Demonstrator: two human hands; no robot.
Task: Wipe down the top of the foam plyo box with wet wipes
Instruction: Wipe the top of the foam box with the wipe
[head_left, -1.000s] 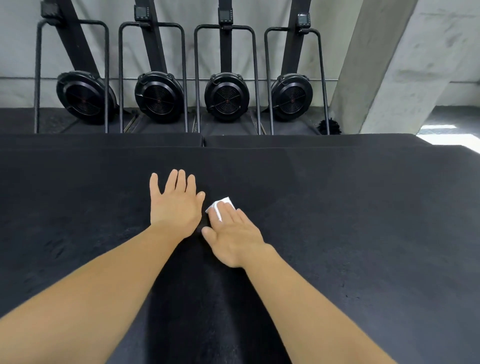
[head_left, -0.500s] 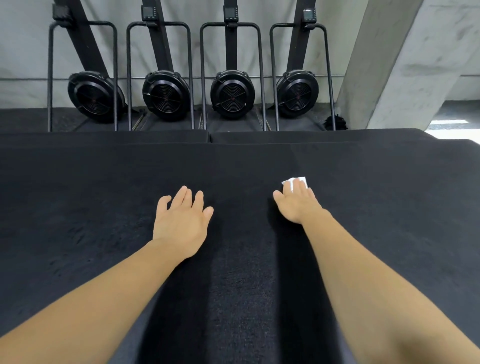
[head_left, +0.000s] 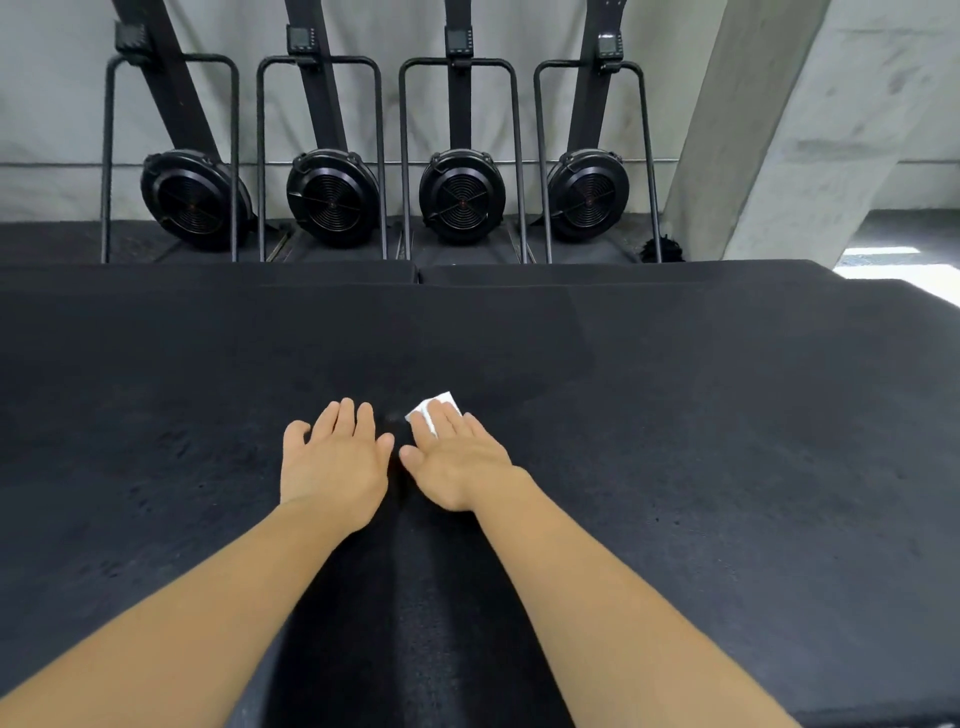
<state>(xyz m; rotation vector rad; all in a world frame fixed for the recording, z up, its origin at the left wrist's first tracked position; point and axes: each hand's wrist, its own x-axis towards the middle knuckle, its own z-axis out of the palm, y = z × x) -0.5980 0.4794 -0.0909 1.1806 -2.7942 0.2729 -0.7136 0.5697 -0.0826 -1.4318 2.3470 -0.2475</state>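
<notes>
Two bare forearms reach forward over a wide black foam plyo box (head_left: 675, 467); the left hand (head_left: 332, 467) lies flat on its top, palm down, fingers straight and close together, holding nothing; the right hand (head_left: 457, 462), just beside it at three o'clock, also lies flat, its straight fingers pressing a folded white wet wipe (head_left: 434, 410) onto the surface; the wipe shows past the fingertips toward twelve o'clock; four upright black rowing machines (head_left: 332, 197) stand along the far grey wall.
</notes>
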